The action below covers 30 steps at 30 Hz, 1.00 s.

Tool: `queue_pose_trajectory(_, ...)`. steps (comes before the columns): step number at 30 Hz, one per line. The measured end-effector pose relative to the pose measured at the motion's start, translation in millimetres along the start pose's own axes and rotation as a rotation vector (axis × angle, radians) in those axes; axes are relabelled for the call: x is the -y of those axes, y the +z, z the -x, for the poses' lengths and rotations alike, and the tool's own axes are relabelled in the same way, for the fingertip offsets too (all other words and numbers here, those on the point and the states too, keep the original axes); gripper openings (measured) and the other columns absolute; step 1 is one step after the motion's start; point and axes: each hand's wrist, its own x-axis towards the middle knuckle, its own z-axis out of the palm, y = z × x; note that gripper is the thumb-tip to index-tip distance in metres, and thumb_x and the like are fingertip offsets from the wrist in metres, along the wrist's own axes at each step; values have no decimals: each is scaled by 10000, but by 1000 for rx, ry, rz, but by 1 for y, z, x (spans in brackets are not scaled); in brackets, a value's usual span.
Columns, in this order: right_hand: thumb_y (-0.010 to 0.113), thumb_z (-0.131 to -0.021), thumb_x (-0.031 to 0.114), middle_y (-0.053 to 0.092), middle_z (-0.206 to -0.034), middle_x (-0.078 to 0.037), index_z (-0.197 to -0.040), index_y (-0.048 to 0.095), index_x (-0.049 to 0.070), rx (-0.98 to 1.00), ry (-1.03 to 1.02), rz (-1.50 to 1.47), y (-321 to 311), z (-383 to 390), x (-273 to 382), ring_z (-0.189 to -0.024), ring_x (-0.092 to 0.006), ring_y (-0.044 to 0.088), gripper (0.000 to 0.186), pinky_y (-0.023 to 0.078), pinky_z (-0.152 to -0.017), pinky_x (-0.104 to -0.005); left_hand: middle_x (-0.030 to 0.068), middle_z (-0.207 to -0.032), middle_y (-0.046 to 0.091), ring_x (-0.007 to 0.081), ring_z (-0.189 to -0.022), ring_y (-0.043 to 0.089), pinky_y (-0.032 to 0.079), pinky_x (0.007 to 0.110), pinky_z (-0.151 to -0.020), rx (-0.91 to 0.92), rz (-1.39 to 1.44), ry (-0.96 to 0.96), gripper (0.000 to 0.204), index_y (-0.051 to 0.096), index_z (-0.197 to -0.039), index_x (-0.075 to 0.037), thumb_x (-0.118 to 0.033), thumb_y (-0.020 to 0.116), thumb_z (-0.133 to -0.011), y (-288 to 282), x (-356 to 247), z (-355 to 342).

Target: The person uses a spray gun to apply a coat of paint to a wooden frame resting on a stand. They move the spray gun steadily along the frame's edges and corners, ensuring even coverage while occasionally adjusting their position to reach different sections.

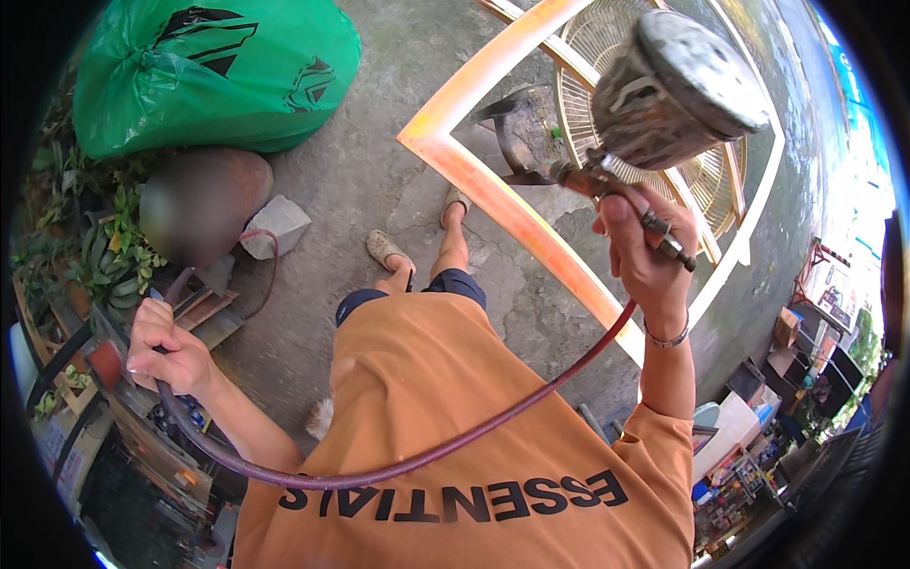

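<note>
My right hand [640, 247] is closed on a spray gun [599, 178], whose battered metal cup [668, 85] is at the upper right. A purple hose [455, 422] runs from below the gun across my orange shirt to my left hand [169, 346], which grips it at the lower left. Beyond the gun, a large rectangular frame [483, 185] with orange-and-white paint surrounds pale wire fan guards [586, 28] and wooden slats. A dark curved stand [507, 116] shows inside the frame on the concrete.
A green plastic bag [218, 66] lies at the upper left, above a blurred rounded object [204, 209], a concrete block [275, 228] and plants [100, 223]. Wooden boards [199, 318] are beside my left hand. Clutter [730, 436] lines the right edge. My sandalled feet [389, 251] stand on concrete.
</note>
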Motion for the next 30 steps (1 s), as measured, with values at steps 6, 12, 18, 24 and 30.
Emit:
queue_pose_trajectory(6, 703, -921, 190, 508, -565, -33, -970, 734, 0, 111, -41, -30, -2, -15, -7, -464, -92, 414, 198, 349, -447, -262, 0, -585, 264, 138, -557, 226, 187, 316, -551, 13, -8, 11, 617, 321, -613, -79, -490, 297, -1072, 4, -3, -8)
queue_pose_trajectory(12, 663, -967, 224, 557, -579, -24, -1013, 733, -12, -51, -44, -38, -14, -51, -21, -479, -50, 450, 251, 363, -449, -236, -1, -580, 270, 137, -551, 231, 196, 312, -549, -1, -26, 23, 613, 325, -616, -84, -494, 299, -1070, 11, -11, -16)
queue_pose_trajectory(18, 690, -953, 235, 522, -534, -16, -988, 747, -14, -127, -53, -73, -33, -82, -41, -500, -63, 433, 258, 349, -464, -263, -3, -580, 268, 138, -547, 230, 198, 310, -545, -8, -75, 32, 612, 326, -617, -86, -503, 314, -1066, 23, -20, -22)
queue_pose_trajectory(24, 675, -964, 254, 543, -540, -15, -1012, 748, -1, -187, -135, -8, -53, -112, -61, -510, -68, 510, 270, 370, -471, -246, -4, -576, 259, 138, -542, 226, 196, 310, -540, -12, -111, 41, 615, 328, -614, -86, -504, 317, -1065, 38, -29, -31)
queue_pose_trajectory(30, 696, -945, 324, 607, -607, 2, -1067, 751, 27, -230, -92, -57, -72, -139, -73, -534, -47, 533, 325, 389, -489, -217, -2, -576, 257, 141, -538, 227, 193, 314, -531, -3, -149, 53, 620, 324, -605, -83, -500, 332, -1064, 52, -38, -37)
